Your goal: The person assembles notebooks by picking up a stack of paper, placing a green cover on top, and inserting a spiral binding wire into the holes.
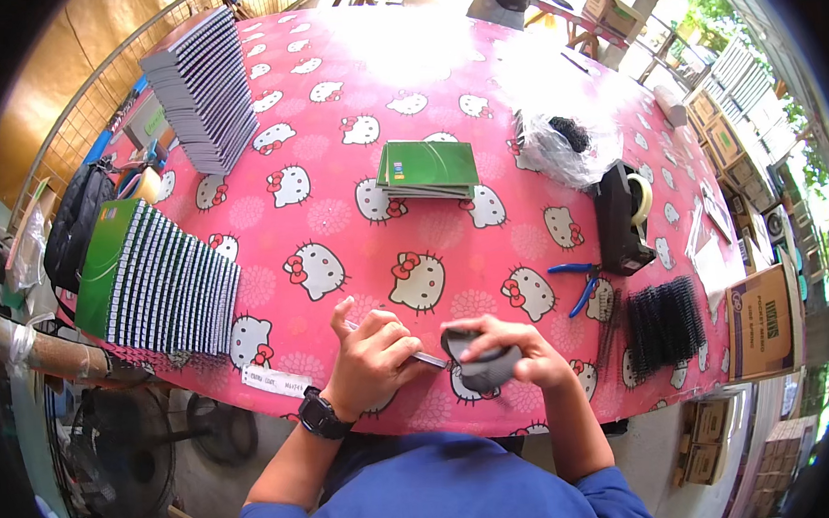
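The pink-covered table [358, 253] gives broad support, so the work is best done low over the cloth, on the near side of the green booklets [428, 164]. The tall notebook stack [204, 96] and the nearer notebook stack [163, 282] both stand left of those booklets; elbow swings should stay short of them. The black coils [663, 321], right of and nearer than the booklets, and the tape dispenser [618, 215], to their right, call for equal care on that side.

The left hand [379, 359], nearer than the booklets, has its fingers closed around a thin flat piece; that grip should be firm but not bending. The right hand [522, 345], nearer and to the right of them, curls partly open around a dark grey object [491, 372], too blurred to identify. Holding it squarely would probably steady its contact. The blue-handled pliers [585, 295], right of and nearer than the booklets, are best left clear of the wrist. The thin flat piece [429, 359] juts toward the grey object; whether they touch, I cannot tell.
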